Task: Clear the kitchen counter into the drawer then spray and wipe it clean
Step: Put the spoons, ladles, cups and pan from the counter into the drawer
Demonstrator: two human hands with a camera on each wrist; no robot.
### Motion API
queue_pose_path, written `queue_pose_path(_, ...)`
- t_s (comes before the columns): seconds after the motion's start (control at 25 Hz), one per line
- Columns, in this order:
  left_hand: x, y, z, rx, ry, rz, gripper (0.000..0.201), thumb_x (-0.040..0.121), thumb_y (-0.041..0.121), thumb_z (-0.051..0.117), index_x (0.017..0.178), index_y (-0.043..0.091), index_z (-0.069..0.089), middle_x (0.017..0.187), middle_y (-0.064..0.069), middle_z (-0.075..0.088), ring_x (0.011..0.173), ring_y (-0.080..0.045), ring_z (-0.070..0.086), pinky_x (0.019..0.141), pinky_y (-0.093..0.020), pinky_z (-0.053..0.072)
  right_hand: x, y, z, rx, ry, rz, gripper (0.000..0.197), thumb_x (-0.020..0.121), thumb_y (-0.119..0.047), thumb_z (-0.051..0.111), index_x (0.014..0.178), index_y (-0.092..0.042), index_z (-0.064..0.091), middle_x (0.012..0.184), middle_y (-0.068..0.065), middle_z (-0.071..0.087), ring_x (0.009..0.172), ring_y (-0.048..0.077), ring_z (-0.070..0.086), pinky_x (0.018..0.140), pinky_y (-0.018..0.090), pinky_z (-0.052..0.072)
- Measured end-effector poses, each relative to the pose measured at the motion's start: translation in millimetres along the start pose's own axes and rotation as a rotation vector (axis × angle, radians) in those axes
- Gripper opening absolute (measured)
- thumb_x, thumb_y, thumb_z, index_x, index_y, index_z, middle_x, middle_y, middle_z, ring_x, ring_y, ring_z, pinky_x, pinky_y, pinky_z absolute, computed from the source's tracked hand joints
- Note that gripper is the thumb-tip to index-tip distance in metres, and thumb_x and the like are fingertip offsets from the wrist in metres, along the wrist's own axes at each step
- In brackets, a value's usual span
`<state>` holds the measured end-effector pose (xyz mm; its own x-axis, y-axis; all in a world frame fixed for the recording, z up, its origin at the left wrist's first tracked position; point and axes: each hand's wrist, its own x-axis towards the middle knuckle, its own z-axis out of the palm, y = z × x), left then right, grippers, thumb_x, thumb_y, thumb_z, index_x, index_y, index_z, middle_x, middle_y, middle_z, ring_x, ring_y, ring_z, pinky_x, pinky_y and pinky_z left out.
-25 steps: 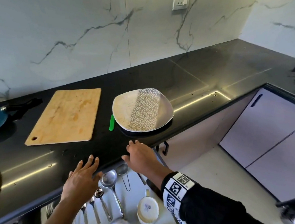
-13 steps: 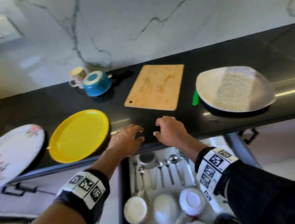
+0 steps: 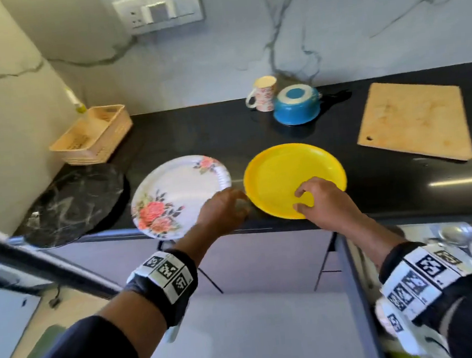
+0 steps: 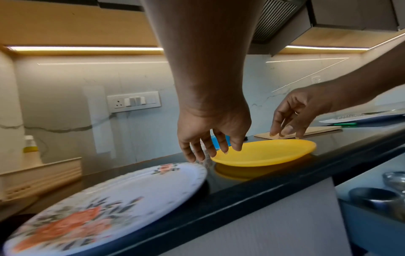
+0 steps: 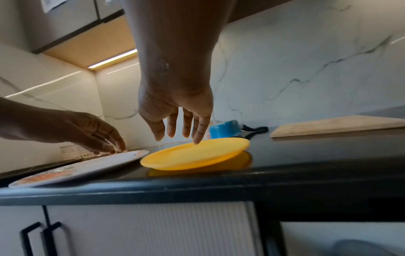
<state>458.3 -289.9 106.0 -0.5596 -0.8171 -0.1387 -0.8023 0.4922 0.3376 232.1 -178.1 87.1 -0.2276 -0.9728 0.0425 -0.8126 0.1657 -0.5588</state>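
**Ana:** While the drawer (image 3: 452,248) stands pulled out at the near right, both hands sit over the two plates at the counter's (image 3: 401,193) near edge. Which one goes first?

**Ravi:** Probably the yellow plate (image 3: 283,174). The right hand (image 3: 321,200) hangs above its near rim with fingers loosely spread and pointing down; one fingertip seems to reach the plate, yet it has hold of nothing.

**Ana:** And the left hand (image 3: 221,208)?

**Ravi:** Also loose and empty. It hovers over the gap between the yellow plate and the floral plate (image 3: 173,195); whether the fingertips touch either rim cannot be told.

**Ana:** The floral plate juts past the counter edge.

**Ravi:** Yes, which likely makes its rim easy to catch from below. The yellow one lies wholly on the counter, so fingers would have to hook its raised lip.

**Ana:** What else needs clearing?

**Ravi:** Farther back, a floral mug (image 3: 263,93) beside an upturned blue saucepan (image 3: 297,105), and a wooden cutting board (image 3: 415,120) to the right. Spraying and wiping look a long way off.
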Motion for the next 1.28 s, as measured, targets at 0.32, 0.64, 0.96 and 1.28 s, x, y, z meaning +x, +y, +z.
queue_pose_path(0.32, 1, -107, -44, -0.014, -0.042, -0.109, 0.038, 0.092, 0.044, 0.060, 0.126, 0.027, 0.054, 0.136, 0.002, 0.052, 0.115, -0.021, 0.055, 0.095, -0.037, 0.045, 82, -99, 12, -0.095, 0.014, 0.004, 0.020, 0.087, -0.034, 0.072, 0.102, -0.022, 0.067, 0.117, -0.002, 0.060, 0.111, 0.020, 0.056, 0.083, 0.033, 0.047)
queue_pose_path(0.64, 122, -122, -66, -0.007, -0.036, -0.022, 0.049, 0.091, 0.044, 0.061, 0.135, 0.023, 0.052, 0.144, 0.001, 0.047, 0.126, -0.022, 0.050, 0.102, -0.037, 0.043, 217, -71, 2, -0.059, 0.046, 0.090, 0.022, 0.084, -0.035, 0.075, 0.100, -0.023, 0.066, 0.110, -0.001, 0.061, 0.099, 0.016, 0.059, 0.082, 0.034, 0.052)
queue_pose_path(0.96, 260, -133, -66, 0.076, -0.130, 0.055, 0.066, 0.092, 0.052, 0.055, 0.148, 0.022, 0.037, 0.156, -0.001, 0.031, 0.144, -0.024, 0.026, 0.117, -0.045, 0.027, 385, -33, -2, -0.209, 0.104, 0.174, 0.040, 0.085, -0.027, 0.072, 0.121, -0.017, 0.061, 0.131, 0.010, 0.049, 0.116, 0.034, 0.054, 0.093, 0.042, 0.046)
queue_pose_path(1.28, 309, -183, -57, 0.107, -0.282, -0.127, 0.090, 0.091, 0.065, 0.043, 0.156, 0.022, -0.001, 0.163, 0.000, -0.011, 0.150, -0.031, -0.005, 0.119, -0.054, 0.009, 470, -6, 15, -0.456, 0.252, 0.344, 0.079, 0.073, -0.031, 0.074, 0.142, -0.021, 0.037, 0.145, 0.023, 0.027, 0.132, 0.046, 0.030, 0.103, 0.053, 0.033)
